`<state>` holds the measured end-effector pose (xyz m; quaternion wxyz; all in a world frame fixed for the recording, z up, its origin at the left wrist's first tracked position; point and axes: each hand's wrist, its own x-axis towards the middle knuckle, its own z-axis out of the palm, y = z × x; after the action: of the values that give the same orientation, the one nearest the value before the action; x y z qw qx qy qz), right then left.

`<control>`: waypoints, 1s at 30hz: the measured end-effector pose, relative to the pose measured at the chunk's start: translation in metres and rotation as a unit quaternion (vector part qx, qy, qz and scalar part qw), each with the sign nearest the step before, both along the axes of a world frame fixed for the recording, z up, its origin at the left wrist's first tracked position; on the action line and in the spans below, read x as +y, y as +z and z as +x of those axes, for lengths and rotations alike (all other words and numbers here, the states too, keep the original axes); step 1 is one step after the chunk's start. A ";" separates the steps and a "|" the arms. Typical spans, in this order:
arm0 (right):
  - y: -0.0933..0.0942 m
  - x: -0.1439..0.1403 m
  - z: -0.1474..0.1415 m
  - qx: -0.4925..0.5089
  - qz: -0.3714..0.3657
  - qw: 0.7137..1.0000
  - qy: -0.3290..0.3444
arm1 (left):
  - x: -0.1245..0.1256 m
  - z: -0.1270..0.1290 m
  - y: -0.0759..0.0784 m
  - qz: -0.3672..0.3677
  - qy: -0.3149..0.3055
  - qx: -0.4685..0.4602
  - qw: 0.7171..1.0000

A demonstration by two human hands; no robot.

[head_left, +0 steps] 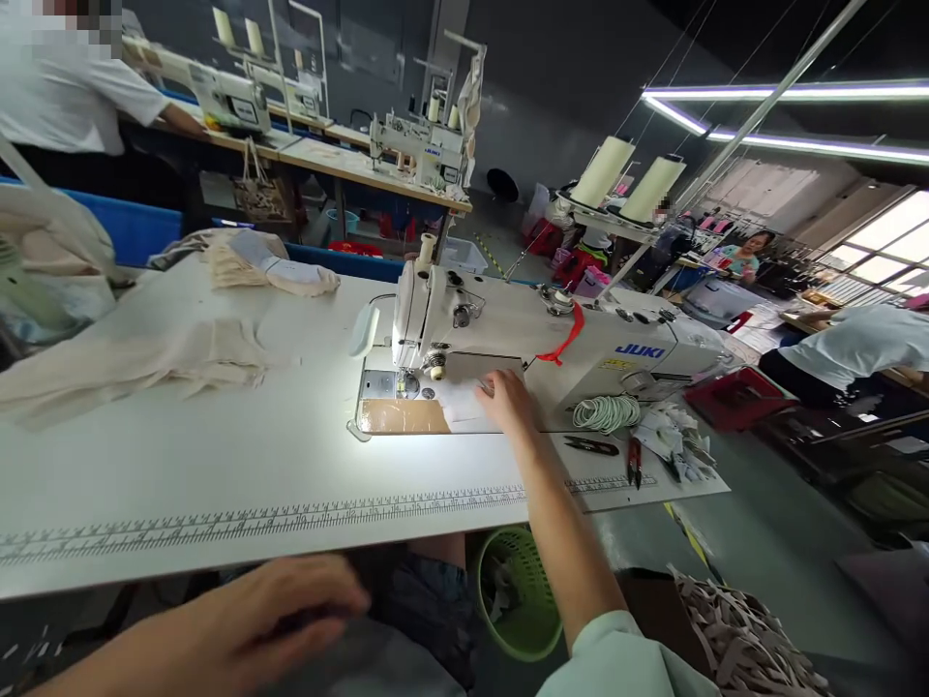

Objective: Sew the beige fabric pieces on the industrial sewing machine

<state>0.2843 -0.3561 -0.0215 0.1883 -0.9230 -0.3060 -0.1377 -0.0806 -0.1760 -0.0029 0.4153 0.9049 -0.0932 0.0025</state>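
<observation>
My right hand [506, 399] reaches across the sewing machine's bed, thumb and fingertips closed at a small white piece of cloth [461, 405]. This piece lies to the right of the needle area, under the arm of the white JUKI sewing machine [500, 315]. The machine's lamp lights the presser foot [407, 384], and a tan patch [403, 416] covers the front of the bed. In front of the table edge, my left hand [283, 610] is slightly blurred. It holds nothing, with the thumb apart from its bent fingers.
Beige cloth pieces [181, 363] and a tied stack [272, 263] lie left on the table [305, 455]. Thread snips [591, 445], a pale cord coil [606, 413] and scraps [674, 440] lie right. A green basket [519, 634] stands below. Co-workers sit at other machines.
</observation>
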 end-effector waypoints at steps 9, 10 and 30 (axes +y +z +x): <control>-0.007 -0.006 0.010 -0.020 0.063 0.992 0.110 | -0.052 0.247 -0.024 0.045 0.144 -0.274 0.950; -0.008 -0.007 0.011 -0.022 0.068 0.991 0.114 | -0.052 0.265 -0.026 0.057 0.177 -0.248 0.951; -0.018 0.007 0.002 -0.089 0.018 0.985 0.146 | 0.065 0.141 0.009 0.068 0.269 0.024 0.960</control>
<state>0.2858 -0.3492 -0.0398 0.1952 -0.8487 -0.4507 -0.1963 0.0603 -0.1108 0.0063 0.3387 0.9225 0.1639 0.0864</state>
